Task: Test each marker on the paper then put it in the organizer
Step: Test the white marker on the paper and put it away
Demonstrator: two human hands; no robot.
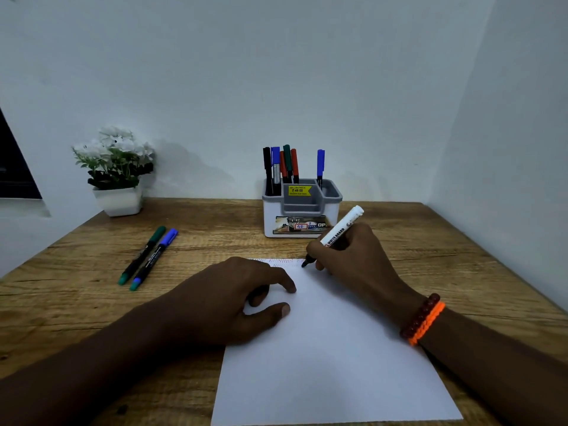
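White-barrelled marker [338, 235], black tip

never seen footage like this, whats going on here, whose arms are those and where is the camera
There is no machine here. The single picture comes from a camera worn on a person's head, looking down at their own two arms on a wooden desk. The right hand grips a white whiteboard marker, its black tip on the top edge of a sheet of paper, where faint scribbles already show. The left hand rests on the paper, fingers loosely bent. Behind stands a grey and white organizer holding several markers. Two more markers, one green and one blue, lie on the desk to the left, near a potted white flower.
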